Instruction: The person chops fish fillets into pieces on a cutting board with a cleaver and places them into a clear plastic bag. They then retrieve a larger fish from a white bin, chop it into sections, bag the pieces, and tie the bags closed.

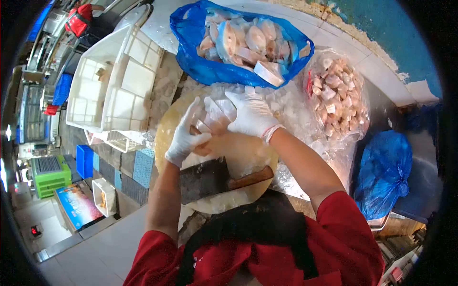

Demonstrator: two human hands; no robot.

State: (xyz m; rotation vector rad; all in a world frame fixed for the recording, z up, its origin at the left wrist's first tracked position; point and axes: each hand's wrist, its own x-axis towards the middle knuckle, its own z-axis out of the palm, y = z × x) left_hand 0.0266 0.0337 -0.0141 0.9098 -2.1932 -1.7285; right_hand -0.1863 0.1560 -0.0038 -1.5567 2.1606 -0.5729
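Both of my hands wear white gloves and meet over a round chopping board (pixel 167 124). My left hand (pixel 185 138) curls round the near left side of some pale fish pieces (pixel 217 114). From the right, my right hand (pixel 252 113) grips the same pieces, its thumb and fingers bent against them. A cleaver (pixel 205 181) with a wooden handle lies flat on the near part of the board, touched by neither hand. Beyond the board, an open blue bag (pixel 195 71) holds fish pieces.
Crushed ice (pixel 296 114) surrounds the board. At the right are a clear bag of small chunks (pixel 336 95) and a tied blue bag (pixel 384 171). White crates (pixel 114 86) stand at the left. A person in red (pixel 78 20) is at the far upper left.
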